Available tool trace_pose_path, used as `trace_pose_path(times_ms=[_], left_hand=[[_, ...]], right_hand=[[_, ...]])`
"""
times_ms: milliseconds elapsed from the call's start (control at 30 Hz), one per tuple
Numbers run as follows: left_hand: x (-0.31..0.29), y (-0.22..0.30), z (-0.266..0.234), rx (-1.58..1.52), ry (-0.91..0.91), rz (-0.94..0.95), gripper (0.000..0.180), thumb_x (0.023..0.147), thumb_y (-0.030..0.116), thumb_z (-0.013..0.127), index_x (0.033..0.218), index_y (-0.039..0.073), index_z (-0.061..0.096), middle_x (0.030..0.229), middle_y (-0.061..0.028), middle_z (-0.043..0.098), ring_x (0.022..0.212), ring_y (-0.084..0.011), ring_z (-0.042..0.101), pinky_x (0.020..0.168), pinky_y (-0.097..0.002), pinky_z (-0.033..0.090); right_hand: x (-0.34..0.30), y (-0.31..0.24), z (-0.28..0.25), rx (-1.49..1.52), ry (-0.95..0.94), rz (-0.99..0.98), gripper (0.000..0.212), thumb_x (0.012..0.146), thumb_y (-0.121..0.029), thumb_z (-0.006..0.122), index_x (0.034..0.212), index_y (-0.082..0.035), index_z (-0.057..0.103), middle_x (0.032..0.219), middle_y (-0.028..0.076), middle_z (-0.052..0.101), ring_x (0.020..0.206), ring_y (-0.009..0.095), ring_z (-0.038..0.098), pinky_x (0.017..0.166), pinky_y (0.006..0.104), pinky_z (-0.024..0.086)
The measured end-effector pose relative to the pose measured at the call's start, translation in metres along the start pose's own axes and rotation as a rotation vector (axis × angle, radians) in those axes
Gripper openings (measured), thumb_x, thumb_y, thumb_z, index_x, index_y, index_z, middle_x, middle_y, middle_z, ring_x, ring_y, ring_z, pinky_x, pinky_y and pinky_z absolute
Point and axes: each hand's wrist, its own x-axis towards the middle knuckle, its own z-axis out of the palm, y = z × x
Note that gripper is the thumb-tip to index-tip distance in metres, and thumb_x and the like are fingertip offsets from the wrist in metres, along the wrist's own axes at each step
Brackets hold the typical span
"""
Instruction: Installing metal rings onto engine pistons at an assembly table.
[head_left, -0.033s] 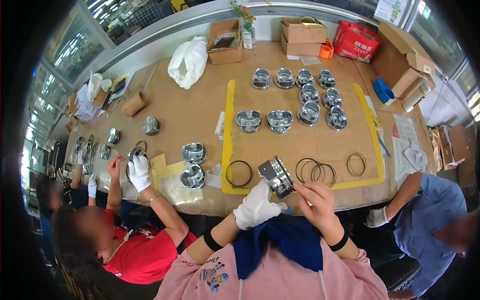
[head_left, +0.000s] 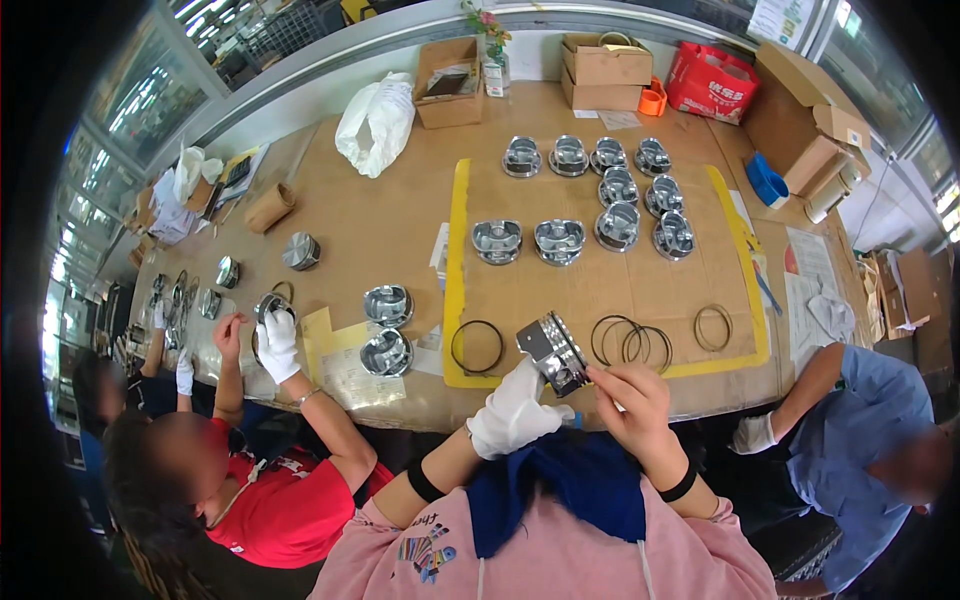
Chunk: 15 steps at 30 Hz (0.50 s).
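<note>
A metal engine piston (head_left: 557,352) is tilted just past the near table edge, gripped in my white-gloved left hand (head_left: 516,414). The thumb and fingertips of my bare right hand (head_left: 635,405) press together at its grooved side; whether a thin ring is between them is hidden. Beyond the held piston lies a cardboard sheet (head_left: 560,300) edged with yellow tape. One dark piston ring (head_left: 453,352) rests on it to the left, several overlapping dark rings (head_left: 594,345) to the right, and brass-coloured rings (head_left: 697,328) farther right. Several shiny pistons (head_left: 560,242) stand on the sheet's far half.
Two pistons (head_left: 386,354) stand left of the sheet. A co-worker in red (head_left: 290,505) handles a piston there; another person in blue (head_left: 850,430) sits at my right. Along the back are cardboard boxes (head_left: 605,68), a red bag (head_left: 712,85) and a white plastic bag (head_left: 375,125).
</note>
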Motion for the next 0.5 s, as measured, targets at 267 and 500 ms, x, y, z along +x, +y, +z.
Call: trace_pose_path(times_ms=[267, 500], left_hand=[[0.000, 0.008, 0.004, -0.119, 0.023, 0.070, 0.057, 0.069, 0.021, 0.078, 0.114, 0.001, 0.049, 0.105, -0.0126, 0.058, 0.098, -0.0213, 0.055, 0.087, -0.0327, 0.043], [0.000, 0.047, 0.004, 0.234, 0.126, -0.139, 0.041, 0.070, 0.035, 0.078, 0.088, 0.003, 0.059, 0.074, -0.0064, 0.063, 0.065, -0.0164, 0.058, 0.063, -0.0314, 0.047]], right_hand=[[-0.003, -0.004, -0.001, -0.027, -0.002, 0.019, 0.035, 0.063, 0.000, 0.070, 0.097, -0.008, 0.065, 0.077, 0.007, 0.059, 0.065, 0.023, 0.058, 0.055, 0.0325, 0.045], [-0.005, 0.000, -0.008, 0.342, -0.185, 0.175, 0.026, 0.068, -0.006, 0.073, 0.092, -0.006, 0.062, 0.080, 0.009, 0.061, 0.071, 0.027, 0.060, 0.062, 0.0335, 0.047]])
